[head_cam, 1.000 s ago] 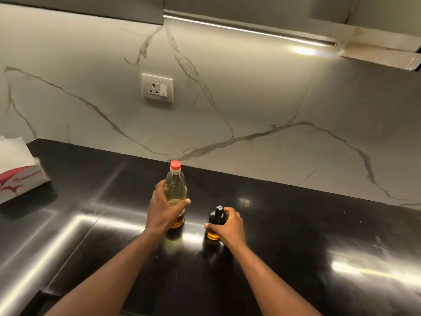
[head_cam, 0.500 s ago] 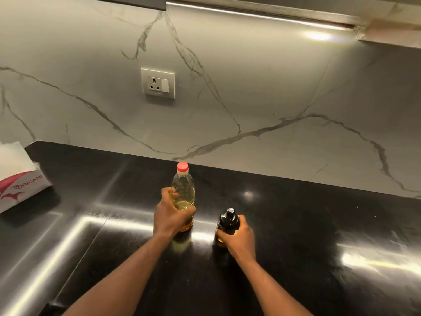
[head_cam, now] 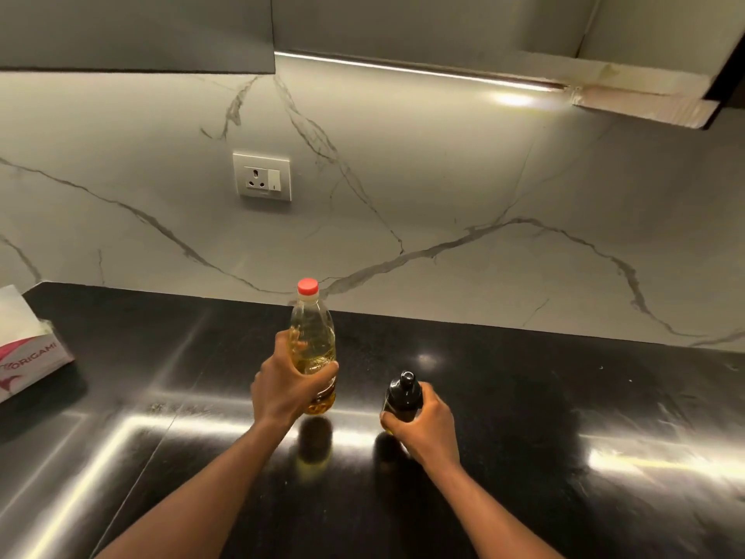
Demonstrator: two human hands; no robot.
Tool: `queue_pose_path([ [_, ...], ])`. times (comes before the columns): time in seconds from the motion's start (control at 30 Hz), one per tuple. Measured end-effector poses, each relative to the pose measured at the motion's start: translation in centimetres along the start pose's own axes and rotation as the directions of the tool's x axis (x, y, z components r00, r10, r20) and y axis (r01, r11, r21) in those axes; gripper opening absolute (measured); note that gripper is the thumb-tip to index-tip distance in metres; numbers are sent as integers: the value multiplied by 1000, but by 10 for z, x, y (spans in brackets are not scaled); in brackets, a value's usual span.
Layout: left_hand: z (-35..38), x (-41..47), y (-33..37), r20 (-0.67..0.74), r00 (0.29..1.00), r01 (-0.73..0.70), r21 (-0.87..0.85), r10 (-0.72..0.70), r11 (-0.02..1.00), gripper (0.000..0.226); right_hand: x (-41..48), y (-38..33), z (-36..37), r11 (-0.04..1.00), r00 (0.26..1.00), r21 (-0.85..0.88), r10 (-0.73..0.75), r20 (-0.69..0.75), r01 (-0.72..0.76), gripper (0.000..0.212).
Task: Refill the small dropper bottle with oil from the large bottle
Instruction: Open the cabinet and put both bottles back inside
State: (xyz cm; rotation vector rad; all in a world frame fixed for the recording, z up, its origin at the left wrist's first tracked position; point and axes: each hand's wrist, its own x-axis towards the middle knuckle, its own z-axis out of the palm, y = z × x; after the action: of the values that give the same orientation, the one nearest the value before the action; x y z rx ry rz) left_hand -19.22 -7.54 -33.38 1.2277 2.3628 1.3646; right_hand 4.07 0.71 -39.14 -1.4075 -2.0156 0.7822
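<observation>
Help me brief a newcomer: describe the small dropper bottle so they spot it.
On the black countertop below the marble wall, each hand grips a bottle. The dropper bottle is in the right hand: short, dark, black-topped, unlike the taller clear red-capped oil bottle.

Dim rm; LED strip (head_cam: 423, 71) glares off glossy counter (head_cam: 524, 377).

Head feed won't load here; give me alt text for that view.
The left hand holds the large bottle of yellow oil upright, red cap on; the right hand holds the small dark dropper bottle beside it, also capped, at a black countertop. A tissue box sits at far left.
</observation>
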Motion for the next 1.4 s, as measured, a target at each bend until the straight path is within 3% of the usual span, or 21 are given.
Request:
queue_pose_path([
  [0.13,-24,0,34,-30,994,-101,47,102,994,88,1,-26,-26,995,994,41,-88,-70,91,49],
  [0.33,-64,1,92,-129,950,-272,103,284,957,99,9,-74,-75,966,961,85,-228,-155,243,55],
  [0.5,-96,11,145,-180,899,-393,69,398,917,99,16,-121,-120,908,878,70,-378,-292,414,55],
  [0.73,-136,26,224,-285,828,-497,23,482,867,93,19,-196,-193,823,779,102,-477,-407,558,46],
  [0.9,-163,35,279,-316,821,-510,-32,475,860,101,26,-243,-249,802,756,117,-490,-434,586,45],
  [1.07,-185,51,330,-332,825,-512,-99,457,853,82,39,-286,-307,802,740,97,-488,-463,589,51],
  [1.23,-211,82,380,-314,833,-520,-168,455,837,86,57,-326,-359,811,758,116,-471,-452,573,25],
  [1.33,-225,101,410,-328,843,-512,-244,426,824,74,74,-342,-381,834,773,108,-443,-454,541,24],
  [1.4,-230,113,425,-333,848,-505,-270,413,820,80,88,-349,-391,848,788,119,-415,-454,516,26],
])
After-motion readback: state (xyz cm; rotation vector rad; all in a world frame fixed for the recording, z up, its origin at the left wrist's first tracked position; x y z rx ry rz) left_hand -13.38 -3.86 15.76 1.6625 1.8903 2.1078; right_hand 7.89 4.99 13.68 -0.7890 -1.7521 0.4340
